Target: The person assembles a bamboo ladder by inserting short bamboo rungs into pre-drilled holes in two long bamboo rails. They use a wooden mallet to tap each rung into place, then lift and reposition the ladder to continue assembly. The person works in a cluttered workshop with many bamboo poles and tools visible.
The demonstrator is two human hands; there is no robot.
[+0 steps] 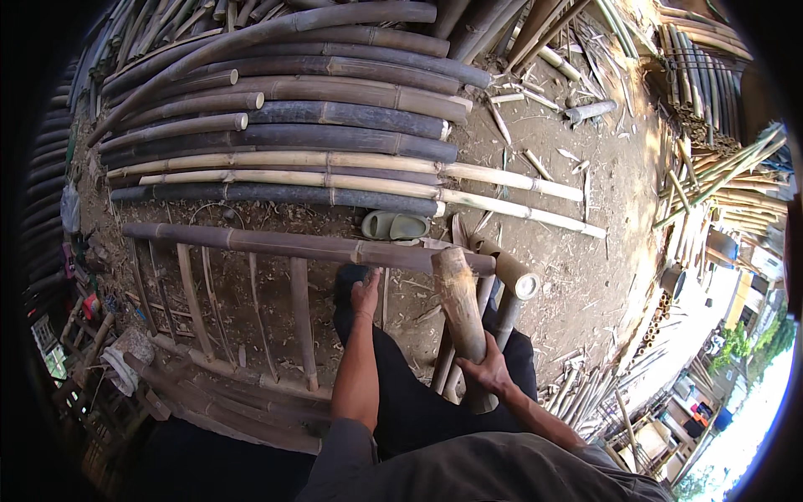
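Note:
My right hand (488,369) is wrapped around the lower part of a thick, short wooden club (458,297), pale and rough at its top end. The club stands tilted in front of a bamboo frame. My left hand (365,295) is just below the frame's long dark bamboo rail (309,244), fingers curled; what they hold, if anything, is hidden. A thin slat (386,299) stands beside that hand. More upright slats and a thicker bamboo post (302,322) join the rail to the frame's lower bar. At the right end sits a cut bamboo corner piece (517,280).
Beyond the rail lie long bamboo poles (284,138), dark and pale, side by side. A green sandal (395,225) lies between poles and frame. Bamboo offcuts (590,111) and chips are scattered over the dirt floor (577,293). Stacked bamboo (698,79) stands far right.

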